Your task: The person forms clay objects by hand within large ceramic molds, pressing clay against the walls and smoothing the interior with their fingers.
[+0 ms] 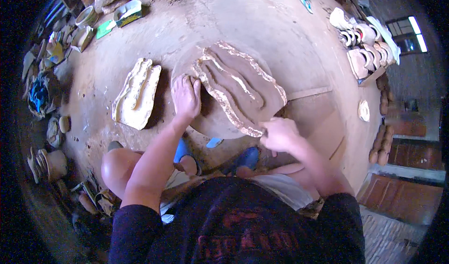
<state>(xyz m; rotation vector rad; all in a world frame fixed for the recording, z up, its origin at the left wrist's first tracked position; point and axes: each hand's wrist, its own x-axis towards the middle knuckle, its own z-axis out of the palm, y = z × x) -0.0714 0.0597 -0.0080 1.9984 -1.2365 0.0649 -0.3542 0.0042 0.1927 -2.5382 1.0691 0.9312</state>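
A large oblong mould (pixel 234 88) lies on a round grey board before me, with brown clay inside and a rough whitish, clay-smeared rim. One raised ridge runs down its middle. My left hand (pixel 186 98) is closed over the rim on the mould's left side. At the near right corner, the curled fingers of my right hand (pixel 281 135) grip the edge; their undersides are hidden. A smaller cream-coloured plaster mould (pixel 135 95), with a similar wavy rim and inner ridge, sits on the floor to the left, apart from both hands.
The round board (pixel 210 123) rests on the floor between my feet. A flat brown panel (pixel 311 119) and wooden strip (pixel 308 93) lie to its right. Buckets, tubs (pixel 128 13) and bags crowd the left. Stacked curved pieces (pixel 369 58) stand far right. A flip-flop (pixel 306 3) lies far off.
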